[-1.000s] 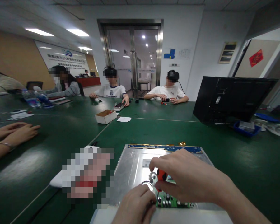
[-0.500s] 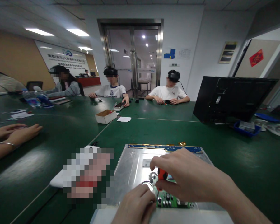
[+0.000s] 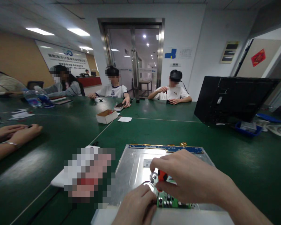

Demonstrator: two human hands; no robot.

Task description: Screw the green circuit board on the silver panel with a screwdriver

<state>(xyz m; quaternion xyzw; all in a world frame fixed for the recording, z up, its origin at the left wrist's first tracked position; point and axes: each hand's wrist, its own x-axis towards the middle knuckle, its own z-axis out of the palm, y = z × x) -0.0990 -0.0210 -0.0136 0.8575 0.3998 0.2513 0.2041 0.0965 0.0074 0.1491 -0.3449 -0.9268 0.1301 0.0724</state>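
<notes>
My right hand (image 3: 189, 176) is closed around the red and black handle of a screwdriver (image 3: 162, 176). The tool stands nearly upright, its shaft pointing down at the edge of a green circuit board (image 3: 166, 201). Beside the shaft, my left hand (image 3: 137, 201) has its fingers curled together low over the board; whatever they pinch is hidden. Under both hands lies a flat silver metal panel (image 3: 125, 175), with a blue circuit strip (image 3: 152, 148) along its far edge. A round metal part (image 3: 153, 177) shows just left of the screwdriver.
Left of the panel lies a white object (image 3: 58, 179), partly pixelated. A small open box (image 3: 107, 117) stands farther back. A black monitor (image 3: 231, 100) and a blue tray (image 3: 247, 128) are at the right. A co-worker's hands (image 3: 21, 134) rest at the left; others sit across the green table (image 3: 159, 131).
My hands and the screwdriver stay almost in place. Across the table, the person at the right has raised one hand, now holding a thin tool upright above a small black object.
</notes>
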